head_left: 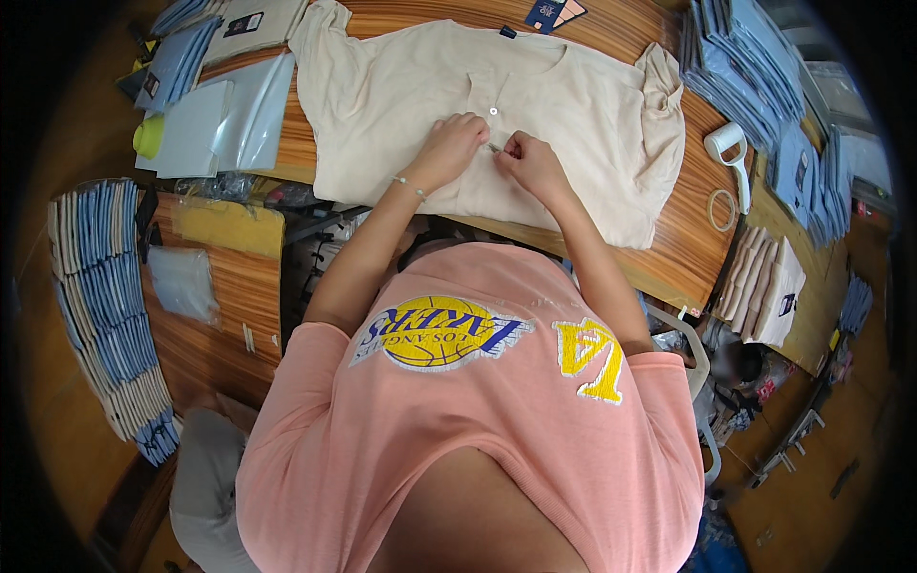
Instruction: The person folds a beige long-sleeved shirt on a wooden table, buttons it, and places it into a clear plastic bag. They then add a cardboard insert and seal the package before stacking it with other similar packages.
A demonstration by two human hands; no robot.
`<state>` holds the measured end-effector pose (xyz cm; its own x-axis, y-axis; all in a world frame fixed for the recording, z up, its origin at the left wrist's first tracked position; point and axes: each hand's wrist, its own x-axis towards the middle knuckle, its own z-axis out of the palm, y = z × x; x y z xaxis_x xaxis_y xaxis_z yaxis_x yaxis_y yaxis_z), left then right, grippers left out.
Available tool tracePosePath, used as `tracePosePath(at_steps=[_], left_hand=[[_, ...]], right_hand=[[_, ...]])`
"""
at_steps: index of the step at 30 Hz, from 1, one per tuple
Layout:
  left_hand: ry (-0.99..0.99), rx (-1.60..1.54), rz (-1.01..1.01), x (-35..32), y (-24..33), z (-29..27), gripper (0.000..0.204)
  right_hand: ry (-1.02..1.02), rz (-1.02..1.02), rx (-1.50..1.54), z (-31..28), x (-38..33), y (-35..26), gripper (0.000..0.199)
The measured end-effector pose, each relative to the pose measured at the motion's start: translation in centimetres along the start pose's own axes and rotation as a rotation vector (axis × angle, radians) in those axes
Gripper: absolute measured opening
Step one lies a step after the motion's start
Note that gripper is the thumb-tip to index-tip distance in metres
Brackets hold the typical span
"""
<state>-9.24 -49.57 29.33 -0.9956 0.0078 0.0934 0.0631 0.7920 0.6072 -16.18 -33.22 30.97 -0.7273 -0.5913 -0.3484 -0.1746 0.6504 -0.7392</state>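
Observation:
A cream shirt (564, 110) with a buttoned placket lies spread on the wood-grain table, its collar away from me and its sleeves bunched at the sides. One white button (493, 112) shows on the placket. Just below that button, my left hand (453, 149) is closed, its fingers pinching the placket cloth. My right hand (531, 164) is closed close beside it, low over the shirt front. A small greyish tip pokes out from its fingers toward my left hand; the rest is hidden, so I cannot tell its kind.
A white lint roller (734, 158) and a tape roll (721, 210) lie at the table's right. Folded blue garments (745, 67) are stacked at the far right. On the left are clear plastic bags (250, 119) and a yellow-green round object (148, 137). A long row of folded garments (105, 306) stands lower left.

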Motion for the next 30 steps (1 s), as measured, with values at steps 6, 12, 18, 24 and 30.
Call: tracePosePath(at_steps=[6, 12, 18, 24, 30], left_hand=[[-0.029, 0.016, -0.02, -0.2, 0.7, -0.5, 0.009], [-0.047, 0.025, -0.025, -0.7, 0.7, -0.5, 0.008], [-0.039, 0.014, -0.036, -0.9, 0.9, -0.9, 0.009], [0.021, 0.058, 0.032, -0.9, 1.2, -1.8, 0.011], [-0.78, -0.385, -0.071, -1.6, -0.4, -5.5, 0.016]], right_hand=[[-0.025, -0.001, 0.027, 0.1, 0.5, 0.1, 0.023], [-0.027, -0.011, 0.007, 0.1, 0.5, -0.2, 0.024], [-0.028, -0.027, -0.035, -0.1, 0.3, -0.6, 0.024], [-0.023, -0.046, -0.021, -0.2, 0.3, 0.1, 0.026], [0.072, 0.066, 0.202, -2.6, -0.1, 2.0, 0.026]])
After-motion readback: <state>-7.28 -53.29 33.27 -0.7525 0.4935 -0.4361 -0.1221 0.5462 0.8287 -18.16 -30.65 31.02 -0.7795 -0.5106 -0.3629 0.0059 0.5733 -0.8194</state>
